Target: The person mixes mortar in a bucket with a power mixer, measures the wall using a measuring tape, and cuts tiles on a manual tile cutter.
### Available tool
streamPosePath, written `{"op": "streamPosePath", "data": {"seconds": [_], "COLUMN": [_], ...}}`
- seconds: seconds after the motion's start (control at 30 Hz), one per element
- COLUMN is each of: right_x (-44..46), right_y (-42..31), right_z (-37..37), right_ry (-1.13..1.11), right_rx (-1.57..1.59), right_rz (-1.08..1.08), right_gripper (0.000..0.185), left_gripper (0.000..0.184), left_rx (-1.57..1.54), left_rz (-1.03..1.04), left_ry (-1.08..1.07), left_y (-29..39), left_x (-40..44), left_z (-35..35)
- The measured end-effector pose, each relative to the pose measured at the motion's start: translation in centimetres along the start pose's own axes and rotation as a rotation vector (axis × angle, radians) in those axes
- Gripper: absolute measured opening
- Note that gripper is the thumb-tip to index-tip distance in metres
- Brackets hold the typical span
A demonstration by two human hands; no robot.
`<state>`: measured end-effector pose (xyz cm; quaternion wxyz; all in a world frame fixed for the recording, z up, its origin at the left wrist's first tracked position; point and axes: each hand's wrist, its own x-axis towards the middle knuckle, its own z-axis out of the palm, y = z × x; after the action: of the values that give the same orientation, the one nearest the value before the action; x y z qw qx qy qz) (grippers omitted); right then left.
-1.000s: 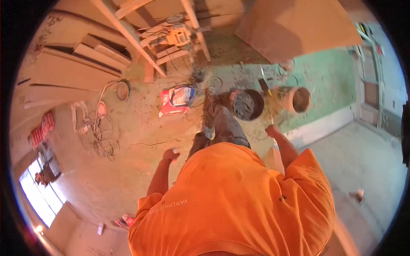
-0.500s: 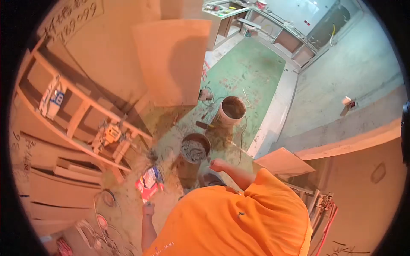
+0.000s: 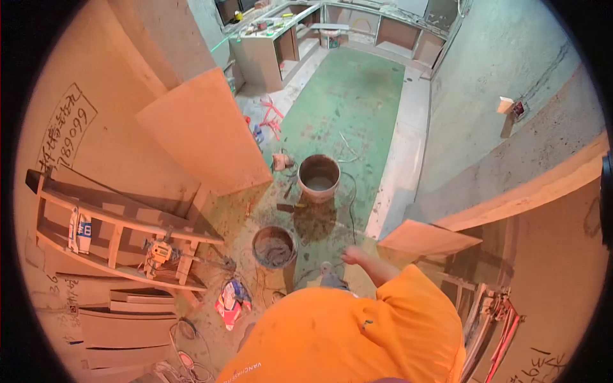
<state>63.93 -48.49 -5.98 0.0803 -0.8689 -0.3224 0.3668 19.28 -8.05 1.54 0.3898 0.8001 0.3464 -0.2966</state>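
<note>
My right hand (image 3: pixel 352 256) hangs in front of my body, just right of my foot (image 3: pixel 329 276). Its fingers look slightly apart and I see nothing in them, though the hand is small and a little blurred. Left of it on the floor stands a dark bucket (image 3: pixel 273 247) with grey wet mortar inside. Farther ahead is a pale, dirty bucket (image 3: pixel 319 173) with greyish contents. A flat tool with a yellow handle (image 3: pixel 292 207) lies between the buckets. My left hand is out of sight.
A wooden ladder (image 3: pixel 115 246) lies at the left, with an orange mixing drill (image 3: pixel 161 252) on it. A crumpled red and white bag (image 3: pixel 232 303) sits nearby. Boards (image 3: pixel 204 131) lean left; another board (image 3: pixel 429 237) stands right. A cable (image 3: pixel 352 210) crosses the floor. Counter frames (image 3: pixel 383 29) line the back.
The view has shifted, so the buckets and bag sit differently in it. My left hand, earlier beside the bag, has gone out of view. My right hand is now farther from the mortar bucket.
</note>
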Motion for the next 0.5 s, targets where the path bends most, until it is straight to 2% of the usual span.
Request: {"op": "streamPosePath", "data": {"seconds": [0.03,0.07,0.1,0.13,0.2,0.23,0.33,0.4,0.47,0.5], "right_x": [-1.3,-0.7,-2.4,-6.4,-7.0,-6.6,-6.6,-10.3,-10.3,-8.9], "right_y": [3.6,8.3,12.6,11.6,16.7,18.9,21.0,19.1,17.3,16.5], "right_z": [0.3,3.1,5.6,1.6,5.4,6.7,8.3,8.8,10.7,11.5], "right_ry": [-0.136,-0.108,0.111,0.108,0.267,0.272,0.178,0.352,0.253,0.063], "right_rx": [-0.084,0.036,0.184,0.172,0.285,0.299,0.336,0.769,0.627,0.266], "right_rz": [0.088,0.217,0.286,0.404,0.642,0.639,0.591,0.548,0.53,0.502], "right_gripper": [0.035,0.031,0.031,0.035,0.036,0.036,0.055,0.05,0.035,0.036], "left_gripper": [0.051,0.052,0.053,0.053,0.052,0.053,0.054,0.056,0.057,0.054], "left_rx": [0.006,0.019,0.025,0.042,0.079,0.1,0.151,0.141,0.269,0.284], "left_rz": [0.01,0.021,0.031,0.057,0.087,0.116,0.174,0.255,0.281,0.247], "left_ry": [-0.005,0.005,0.016,0.077,0.138,0.136,0.131,0.135,0.14,0.016], "left_y": [2.4,4.8,7.9,9.9,14.5,16.2,18.8,16.2,16.6,15.6], "left_x": [0.6,1.5,1.4,1.1,1.3,1.7,3.2,6.5,6.6,7.9], "left_z": [-0.7,-1.8,-2.9,-4.1,-6.7,-7.7,-9.1,-8.5,-8.4,-8.3]}}
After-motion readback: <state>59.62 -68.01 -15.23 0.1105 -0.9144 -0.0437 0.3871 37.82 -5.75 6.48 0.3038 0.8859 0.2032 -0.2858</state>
